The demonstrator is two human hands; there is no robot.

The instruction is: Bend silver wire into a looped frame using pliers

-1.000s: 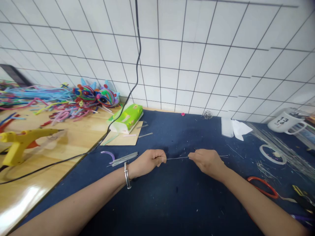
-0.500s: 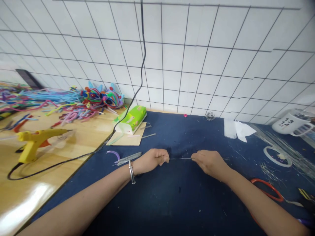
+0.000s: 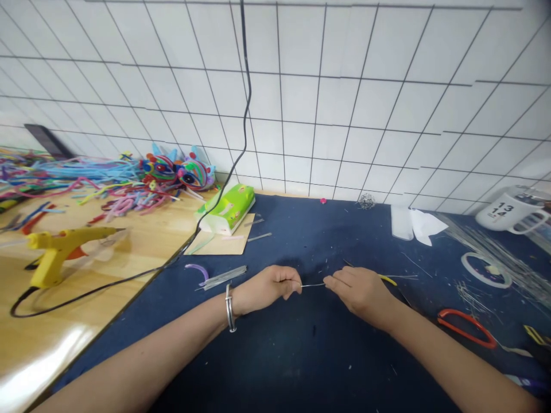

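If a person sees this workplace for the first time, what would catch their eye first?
Probably the yellow glue gun on the wood at left, then the two colourful figures beyond it, near the tiled wall. In the middle, the left hand and right hand hold a thin wire above the dark blue surface.

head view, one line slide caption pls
Left hand and right hand hold a thin wire between them over a dark blue surface.
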